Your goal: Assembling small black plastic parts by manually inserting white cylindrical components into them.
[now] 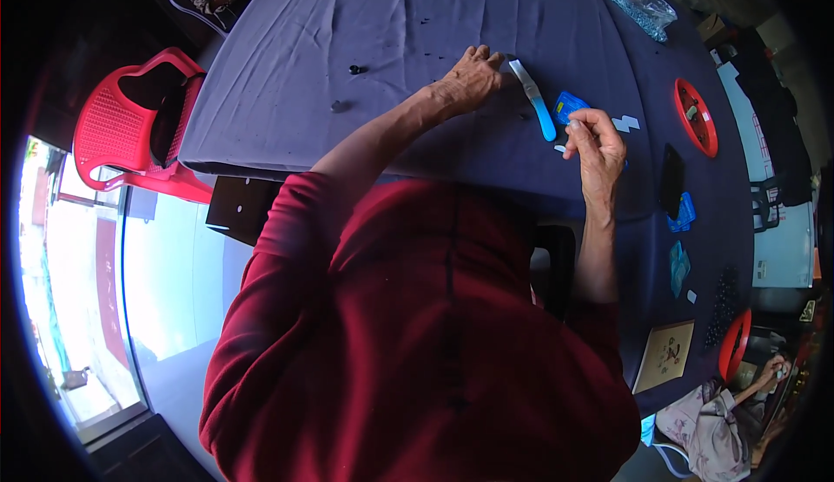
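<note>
My left hand reaches across the dark cloth-covered table, its fingers bent downward and closed. Their tips are hidden, so I cannot see what they hold, if anything. Just right of it lies a tool with a blue handle and a flat silvery blade pointing away from me. My right hand is raised beside that handle, thumb and fingers drawn together in a pinch. Anything between them is too small to make out. Partly behind the right hand is a blue card or packet, with white scraps beside it.
Two small round pieces, one black and one greyish, lie left. Right are a red oval tray, a dark phone-like slab and a bag of beads. A red chair stands left; another person's hand shows lower right.
</note>
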A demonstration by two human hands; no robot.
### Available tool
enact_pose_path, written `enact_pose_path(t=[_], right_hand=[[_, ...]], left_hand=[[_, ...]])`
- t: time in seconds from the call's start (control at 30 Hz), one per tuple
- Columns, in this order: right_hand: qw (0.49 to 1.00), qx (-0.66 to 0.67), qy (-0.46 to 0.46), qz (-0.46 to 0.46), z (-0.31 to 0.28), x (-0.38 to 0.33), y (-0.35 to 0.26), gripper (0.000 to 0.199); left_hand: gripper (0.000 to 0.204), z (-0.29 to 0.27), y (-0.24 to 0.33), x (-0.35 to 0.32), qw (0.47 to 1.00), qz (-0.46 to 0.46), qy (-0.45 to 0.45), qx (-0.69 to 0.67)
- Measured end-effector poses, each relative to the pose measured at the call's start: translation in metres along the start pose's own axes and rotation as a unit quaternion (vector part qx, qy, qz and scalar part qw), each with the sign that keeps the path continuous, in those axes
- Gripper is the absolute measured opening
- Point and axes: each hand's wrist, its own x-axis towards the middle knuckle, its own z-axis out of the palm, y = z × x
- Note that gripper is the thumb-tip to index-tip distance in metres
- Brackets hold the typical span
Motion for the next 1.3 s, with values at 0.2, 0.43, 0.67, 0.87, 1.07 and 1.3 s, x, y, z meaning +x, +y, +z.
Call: enact_pose_path(t=[0.2, 0.43, 0.67, 0.87, 1.07, 1.3], right_hand=[[1.0, 0.014, -0.016, 0.004, 0.007, -0.004, -0.008, 0.008], [0.987, -0.034, -0.051, -0.151, 0.038, -0.018, -0.044, 0.01], [0.976, -0.056, -0.035, -0.206, 0.04, -0.02, -0.051, 0.01], [0.981, -0.007, -0.046, -0.188, 0.033, -0.024, -0.06, 0.01], [0.98, 0.051, -0.075, -0.18, 0.034, -0.026, -0.072, 0.01], [0.986, 0.033, -0.048, -0.159, 0.038, -0.024, -0.074, 0.007]], left_hand=[[0.016, -0.059, 0.019, -0.013, 0.821, -0.144, 0.01, -0.552], [0.014, -0.081, 0.058, -0.045, 0.592, -0.094, 0.035, -0.8], [0.014, -0.101, 0.07, -0.048, 0.585, -0.104, 0.085, -0.799], [0.015, -0.103, 0.071, -0.05, 0.539, -0.101, 0.09, -0.831], [0.017, -0.102, 0.073, -0.05, 0.517, -0.063, 0.106, -0.847], [0.019, -0.108, 0.071, -0.05, 0.299, -0.037, 0.022, -0.953]])
